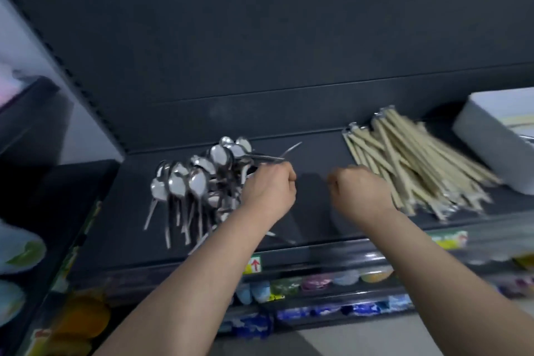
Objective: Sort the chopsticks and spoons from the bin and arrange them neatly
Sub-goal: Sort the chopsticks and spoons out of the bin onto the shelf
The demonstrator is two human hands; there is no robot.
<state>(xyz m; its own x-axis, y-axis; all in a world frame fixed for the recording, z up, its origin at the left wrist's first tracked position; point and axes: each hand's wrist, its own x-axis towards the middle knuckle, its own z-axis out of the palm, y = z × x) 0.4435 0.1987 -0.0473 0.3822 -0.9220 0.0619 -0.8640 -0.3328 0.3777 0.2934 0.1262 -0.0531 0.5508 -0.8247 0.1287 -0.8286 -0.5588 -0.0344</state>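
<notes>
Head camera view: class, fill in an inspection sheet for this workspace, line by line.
Surface: dark shelf, carrying both piles.
Job's things: spoons heaped on the left; chopsticks heaped on the right; white bin at the far right, partly out of frame.
Clutter: nothing seen.
Grippers: left hand curled at the spoons, seemingly gripping some; right hand curled, its inside hidden.
Cables: nothing seen.
Surroundings: dark back panel; coloured packaged goods on shelves below.

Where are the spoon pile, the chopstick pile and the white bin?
spoon pile (198, 183): head view, a shiny spoon bowl.
chopstick pile (410, 165): head view, middle of the bundle.
white bin (491, 141): head view, its side wall.
</notes>
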